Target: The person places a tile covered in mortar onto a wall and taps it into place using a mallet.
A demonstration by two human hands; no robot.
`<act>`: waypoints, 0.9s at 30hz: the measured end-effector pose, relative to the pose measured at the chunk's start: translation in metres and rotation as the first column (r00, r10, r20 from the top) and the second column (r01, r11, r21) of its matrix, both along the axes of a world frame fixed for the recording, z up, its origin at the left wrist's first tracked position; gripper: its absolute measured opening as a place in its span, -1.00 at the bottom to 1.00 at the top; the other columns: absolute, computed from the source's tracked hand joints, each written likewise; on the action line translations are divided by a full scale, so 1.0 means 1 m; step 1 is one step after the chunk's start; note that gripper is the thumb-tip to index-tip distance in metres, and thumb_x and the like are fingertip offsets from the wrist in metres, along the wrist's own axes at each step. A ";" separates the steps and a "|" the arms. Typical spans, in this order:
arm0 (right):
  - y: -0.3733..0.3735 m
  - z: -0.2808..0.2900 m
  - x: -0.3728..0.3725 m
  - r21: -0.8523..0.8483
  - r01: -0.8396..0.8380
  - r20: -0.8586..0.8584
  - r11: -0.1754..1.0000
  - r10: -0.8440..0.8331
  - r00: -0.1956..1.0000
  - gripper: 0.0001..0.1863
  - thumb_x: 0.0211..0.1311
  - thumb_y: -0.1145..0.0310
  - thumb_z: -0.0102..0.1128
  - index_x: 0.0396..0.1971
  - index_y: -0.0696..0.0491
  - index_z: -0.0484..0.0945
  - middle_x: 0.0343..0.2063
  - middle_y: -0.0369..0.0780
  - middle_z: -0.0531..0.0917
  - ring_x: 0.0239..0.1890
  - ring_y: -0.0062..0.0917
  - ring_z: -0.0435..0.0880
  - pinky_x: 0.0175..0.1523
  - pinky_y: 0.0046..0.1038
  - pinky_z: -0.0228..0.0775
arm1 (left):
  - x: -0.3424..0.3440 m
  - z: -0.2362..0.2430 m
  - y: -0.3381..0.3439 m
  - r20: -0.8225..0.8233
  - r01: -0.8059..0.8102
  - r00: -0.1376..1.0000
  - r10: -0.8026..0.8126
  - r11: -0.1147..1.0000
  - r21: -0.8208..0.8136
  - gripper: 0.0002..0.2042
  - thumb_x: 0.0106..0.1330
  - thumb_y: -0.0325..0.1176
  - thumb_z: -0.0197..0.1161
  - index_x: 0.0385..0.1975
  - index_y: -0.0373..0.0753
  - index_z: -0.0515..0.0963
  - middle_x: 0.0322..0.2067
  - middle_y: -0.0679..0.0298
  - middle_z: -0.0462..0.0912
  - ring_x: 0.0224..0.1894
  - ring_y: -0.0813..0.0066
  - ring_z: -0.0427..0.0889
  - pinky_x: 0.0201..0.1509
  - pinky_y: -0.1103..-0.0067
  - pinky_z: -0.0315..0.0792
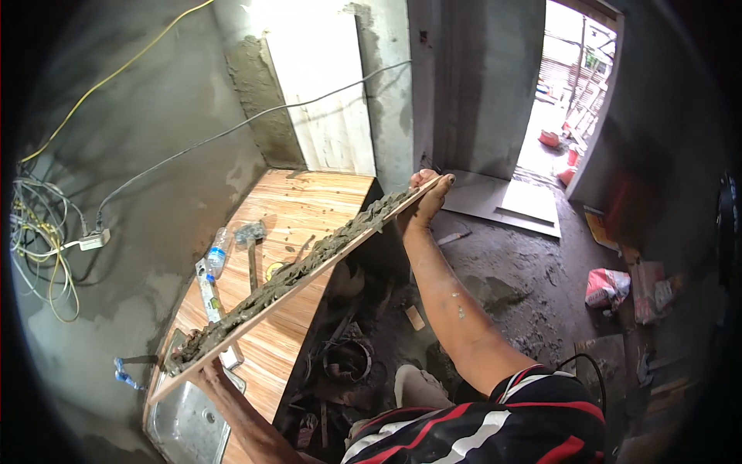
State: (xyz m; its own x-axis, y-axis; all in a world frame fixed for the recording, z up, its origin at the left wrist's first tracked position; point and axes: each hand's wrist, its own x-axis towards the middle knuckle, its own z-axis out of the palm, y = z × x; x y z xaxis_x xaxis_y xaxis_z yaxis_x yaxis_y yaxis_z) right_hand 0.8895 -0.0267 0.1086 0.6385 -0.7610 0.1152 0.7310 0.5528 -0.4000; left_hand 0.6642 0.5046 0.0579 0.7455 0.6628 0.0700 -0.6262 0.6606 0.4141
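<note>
With the fingers of my left hand [207, 377] and right hand [427, 207] gripping opposite ends, I am holding a long, pale-edged, grey-mortared tile [267, 313] slantwise across the right edge of the brown wood-grained tabletop [270, 362], judging it heavy, stiff, brittle, best supported by its bare edges.

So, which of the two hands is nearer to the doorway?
The right hand, at the right end of the slab; the left hand is at its left end, near the sink.

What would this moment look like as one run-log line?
slab: slanted, topped with grey mortar | left hand: holding near end | right hand: holding far end | hammer: on countertop
</note>
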 end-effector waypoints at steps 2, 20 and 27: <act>0.038 0.017 0.014 0.080 -0.121 0.059 0.989 0.117 0.991 -0.24 0.43 -0.43 -0.13 -0.45 0.08 0.49 -0.49 -0.31 0.47 -0.38 -0.53 0.44 -0.18 -0.46 0.38 | -0.011 -0.030 0.060 0.132 0.036 0.989 -0.059 0.984 0.173 -0.58 0.34 -0.02 0.18 -0.12 -0.30 0.60 -0.16 0.03 0.70 -0.03 0.02 0.67 0.32 -0.15 0.33; 0.122 -0.046 0.203 0.257 -0.685 0.259 0.682 0.634 0.729 -0.26 0.50 -0.26 -0.38 -0.22 0.21 0.47 -0.16 -0.06 0.57 -0.04 -0.26 0.54 0.25 -0.16 0.42 | 0.032 0.047 -0.011 0.349 -0.007 0.929 -0.124 0.936 0.352 -0.76 0.38 -0.21 0.14 -0.38 -0.21 0.65 -0.18 0.24 0.73 0.09 0.35 0.64 0.60 -0.05 0.07; 0.133 -0.066 0.236 0.250 -0.724 0.277 0.643 0.669 0.690 -0.36 0.38 -0.30 -0.26 -0.37 0.07 0.37 -0.38 -0.19 0.40 -0.26 -0.36 0.38 0.02 -0.25 0.35 | 0.070 0.060 -0.001 0.380 -0.035 0.923 -0.063 0.969 0.246 -0.81 0.39 -0.26 0.07 -0.39 -0.18 0.55 -0.30 0.25 0.65 0.05 0.29 0.62 0.56 -0.10 0.11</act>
